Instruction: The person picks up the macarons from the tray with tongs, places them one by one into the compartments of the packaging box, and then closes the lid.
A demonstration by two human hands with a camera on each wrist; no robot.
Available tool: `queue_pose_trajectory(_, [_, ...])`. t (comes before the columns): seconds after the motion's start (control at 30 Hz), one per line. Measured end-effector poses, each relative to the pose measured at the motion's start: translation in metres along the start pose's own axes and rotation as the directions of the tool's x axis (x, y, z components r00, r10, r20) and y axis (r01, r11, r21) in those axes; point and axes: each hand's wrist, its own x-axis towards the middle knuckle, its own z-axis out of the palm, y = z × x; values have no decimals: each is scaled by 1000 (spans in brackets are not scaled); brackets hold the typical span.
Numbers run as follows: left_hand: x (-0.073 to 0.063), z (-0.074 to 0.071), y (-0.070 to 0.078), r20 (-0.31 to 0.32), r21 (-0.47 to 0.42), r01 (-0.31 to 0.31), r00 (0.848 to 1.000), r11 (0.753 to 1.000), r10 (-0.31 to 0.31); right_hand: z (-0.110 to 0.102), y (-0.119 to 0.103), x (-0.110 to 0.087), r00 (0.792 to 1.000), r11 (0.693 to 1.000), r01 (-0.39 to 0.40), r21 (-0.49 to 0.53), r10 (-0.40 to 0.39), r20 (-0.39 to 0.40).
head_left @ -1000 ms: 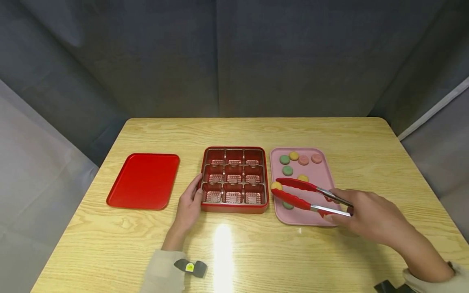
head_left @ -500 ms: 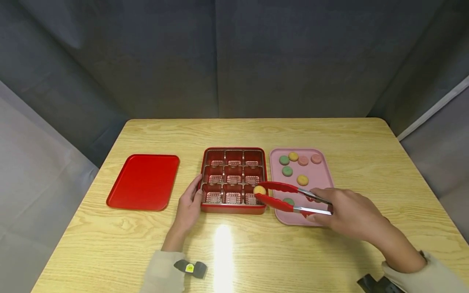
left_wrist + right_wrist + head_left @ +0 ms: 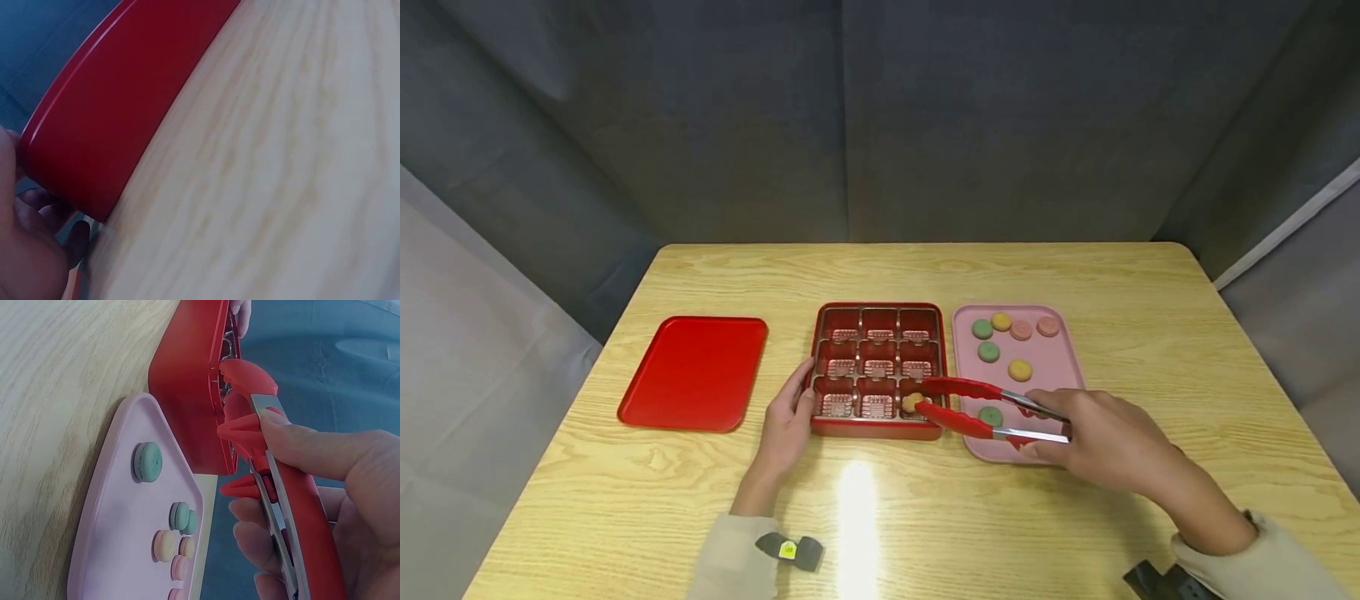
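Observation:
My right hand [image 3: 1112, 437] holds red-tipped metal tongs [image 3: 966, 423], thumb on one arm and fingers on the other in the right wrist view. The tong tips reach over the right rim of a red box [image 3: 880, 428] with a clear divided insert. A yellow macaron [image 3: 913, 403] is in the front right compartment beside the tips, which stand apart; whether they touch it I cannot tell. My left hand [image 3: 786, 425] rests along the box's left side near the front corner, also visible in the left wrist view by the red wall [image 3: 106, 106].
Right of the box lies a pink tray [image 3: 1052, 433] with several macarons: green [image 3: 988, 352], yellow [image 3: 1019, 370] and pink [image 3: 1048, 326]. A flat red lid [image 3: 696, 372] lies at the left of the wooden table [image 3: 970, 533]. Dark curtains [image 3: 985, 125] hang behind.
My right hand has moved left with the tongs, carrying the yellow macaron from the pink tray's left edge over the rim and down into the front right compartment. The left hand has stayed put.

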Motion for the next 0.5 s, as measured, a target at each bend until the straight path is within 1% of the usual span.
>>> queue_pose_trajectory(0.33, [0, -1, 3, 3, 0, -13, 1000, 1000, 13, -3, -1, -1, 1000, 1000, -11, 1, 11, -2])
queue_pose_trajectory(0.5, [-1, -1, 2, 2, 6, 2, 1000, 1000, -2, -4, 2, -3, 1000, 1000, -19, 4, 19, 7])
